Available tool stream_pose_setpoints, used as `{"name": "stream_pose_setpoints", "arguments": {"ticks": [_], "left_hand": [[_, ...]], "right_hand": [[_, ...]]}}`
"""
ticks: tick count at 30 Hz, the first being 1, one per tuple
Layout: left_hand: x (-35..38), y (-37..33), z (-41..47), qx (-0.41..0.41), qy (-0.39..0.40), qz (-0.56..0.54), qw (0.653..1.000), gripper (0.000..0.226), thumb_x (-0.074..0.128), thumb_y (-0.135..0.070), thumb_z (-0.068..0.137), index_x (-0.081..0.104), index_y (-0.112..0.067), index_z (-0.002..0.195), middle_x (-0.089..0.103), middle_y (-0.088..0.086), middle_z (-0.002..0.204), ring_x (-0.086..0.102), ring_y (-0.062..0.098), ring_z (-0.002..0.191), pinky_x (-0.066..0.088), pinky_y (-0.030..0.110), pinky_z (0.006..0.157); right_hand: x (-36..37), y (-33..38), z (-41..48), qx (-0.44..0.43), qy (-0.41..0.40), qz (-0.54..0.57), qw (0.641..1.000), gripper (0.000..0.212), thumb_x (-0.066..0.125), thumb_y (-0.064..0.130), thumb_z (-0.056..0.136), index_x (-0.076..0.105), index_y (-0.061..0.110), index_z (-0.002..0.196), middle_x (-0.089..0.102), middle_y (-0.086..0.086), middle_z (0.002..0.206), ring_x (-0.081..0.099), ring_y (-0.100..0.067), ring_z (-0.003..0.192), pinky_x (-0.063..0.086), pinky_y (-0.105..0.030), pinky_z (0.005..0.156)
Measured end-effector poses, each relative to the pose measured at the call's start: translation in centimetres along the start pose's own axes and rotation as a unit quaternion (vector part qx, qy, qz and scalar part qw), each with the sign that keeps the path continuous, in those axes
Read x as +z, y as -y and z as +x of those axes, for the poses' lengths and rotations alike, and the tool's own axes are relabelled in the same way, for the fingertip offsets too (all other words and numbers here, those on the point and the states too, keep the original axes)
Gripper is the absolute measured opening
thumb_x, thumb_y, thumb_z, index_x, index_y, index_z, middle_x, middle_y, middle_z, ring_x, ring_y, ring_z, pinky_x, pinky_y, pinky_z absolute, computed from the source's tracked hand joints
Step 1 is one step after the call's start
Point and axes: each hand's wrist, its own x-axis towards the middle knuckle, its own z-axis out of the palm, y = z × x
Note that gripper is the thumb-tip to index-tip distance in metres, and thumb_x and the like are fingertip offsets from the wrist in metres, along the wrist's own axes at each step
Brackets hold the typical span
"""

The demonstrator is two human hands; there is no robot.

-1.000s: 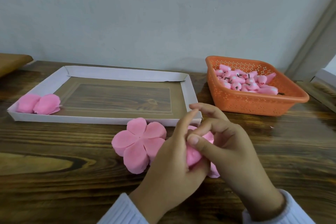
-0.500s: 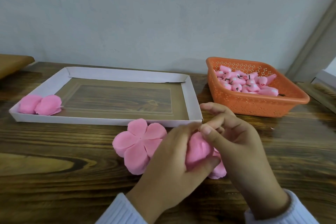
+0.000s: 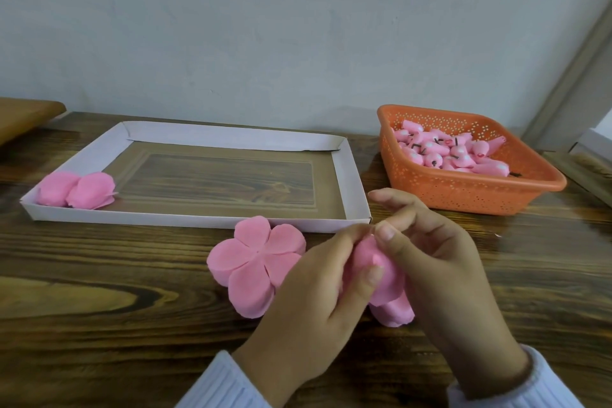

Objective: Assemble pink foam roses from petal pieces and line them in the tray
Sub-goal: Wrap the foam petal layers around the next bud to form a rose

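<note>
Hands, head view: both meet on one half-made rose (image 3: 381, 278), held low over the table (image 3: 99, 325), right of centre and in front of the tray's near right corner.
Left hand (image 3: 311, 301): fingers wrap round the rose's body from the left, with the thumb laid across its front.
Right hand (image 3: 440, 262): thumb and forefinger pinch the top of the rose; the other fingers are lifted clear and loosely bent.
Half-made rose: its petals are cupped up into a bud, while a lower petal or two hang loose beneath the hands. Whether they touch the table cannot be told.
Doing this step well: the foam looks soft, so the left hand should probably cradle, not squeeze. The right hand would do best to draw each petal snug over the last. The loose lower petals likely need folding up before the grip shifts.
Petal pieces (image 3: 255, 262): flat five-lobed pieces, seemingly a stack, lie on the table just left of the left hand, close to the tray's near wall.
Tray (image 3: 351, 182): shallow white card. Two finished roses (image 3: 76, 190) sit side by side, touching, in its near left corner; the next probably belongs beside them.
Basket (image 3: 463, 199): orange and perforated, it stands right of the tray and apart from it. It holds a heap of small pink buds (image 3: 443, 156), some with dark stubs.
</note>
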Motion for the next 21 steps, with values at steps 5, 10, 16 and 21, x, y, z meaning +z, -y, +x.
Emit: {"name": "stream_pose_setpoints", "arguments": {"ticks": [5,10,16,21], "left_hand": [[-0.20,-0.01,-0.09,0.006,-0.038,0.009,0.999,0.035,0.032,-0.045,0.096,0.051,-0.035,0.124,0.064,-0.015,0.113,0.060,0.005,0.109,0.051,0.030,0.088],[-0.02,0.07,-0.08,-0.001,-0.010,-0.014,1.000,0.041,0.042,-0.049,0.094,0.049,-0.029,0.129,0.066,-0.009,0.115,0.062,0.012,0.109,0.052,0.040,0.087],[-0.10,0.25,-0.02,0.000,0.003,0.000,1.000,0.046,0.040,-0.048,0.094,0.051,-0.022,0.131,0.067,-0.008,0.113,0.063,0.012,0.106,0.053,0.040,0.085],[-0.33,0.05,0.13,0.015,-0.002,0.019,1.000,0.045,0.047,-0.049,0.091,0.055,-0.023,0.128,0.067,-0.011,0.114,0.062,0.007,0.108,0.052,0.038,0.087]], "right_hand": [[0.29,0.17,-0.21,-0.019,0.016,-0.029,0.999,0.007,0.072,0.032,0.069,0.074,0.026,0.065,0.068,0.014,0.110,0.059,-0.012,0.118,0.044,-0.037,0.093],[0.08,0.05,-0.22,-0.014,-0.007,-0.005,1.000,0.009,0.073,0.024,0.071,0.072,0.024,0.061,0.069,0.012,0.106,0.060,-0.011,0.116,0.042,-0.033,0.091],[0.09,0.13,-0.20,-0.002,0.003,0.011,1.000,0.017,0.072,0.038,0.067,0.072,0.022,0.062,0.068,0.012,0.109,0.061,-0.010,0.114,0.048,-0.020,0.082],[-0.20,0.18,-0.11,0.008,0.006,0.052,0.999,0.039,0.081,0.058,0.059,0.072,0.021,0.065,0.068,0.011,0.112,0.062,-0.008,0.109,0.047,-0.029,0.088]]}}
